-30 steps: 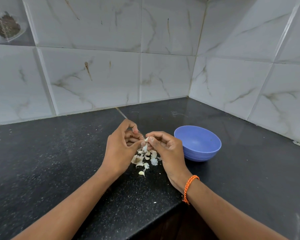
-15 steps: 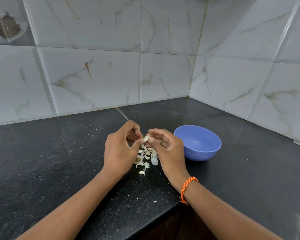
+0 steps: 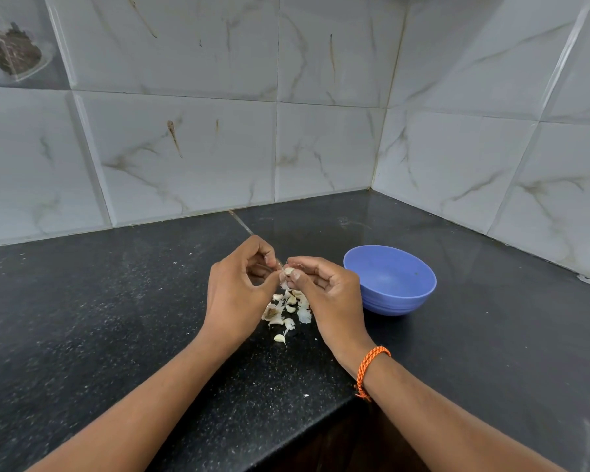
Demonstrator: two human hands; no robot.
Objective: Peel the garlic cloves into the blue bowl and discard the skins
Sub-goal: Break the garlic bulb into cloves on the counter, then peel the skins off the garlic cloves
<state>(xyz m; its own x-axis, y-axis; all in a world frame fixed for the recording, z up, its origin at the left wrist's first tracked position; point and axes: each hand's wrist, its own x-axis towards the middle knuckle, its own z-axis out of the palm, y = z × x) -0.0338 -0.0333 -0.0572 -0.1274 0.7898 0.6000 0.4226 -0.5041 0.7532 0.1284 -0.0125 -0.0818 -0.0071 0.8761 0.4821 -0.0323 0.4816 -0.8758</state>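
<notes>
Both forearms are bare; an orange braided wristband [image 3: 368, 371] circles the right wrist.

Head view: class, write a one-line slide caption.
Both hands peel a garlic clove above loose skins, beside the blue bowl.

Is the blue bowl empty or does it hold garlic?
Empty: the blue bowl stands upright, its inside showing only bare blue with a tiny dark speck.

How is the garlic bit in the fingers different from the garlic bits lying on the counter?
The garlic clove is one piece, pinched up in the air between the left hand and right hand; the garlic pile is many scattered pieces lying loose on the black counter, untouched. The pile lies nearer the person, below the hands. Both are pale, off-white.
</notes>
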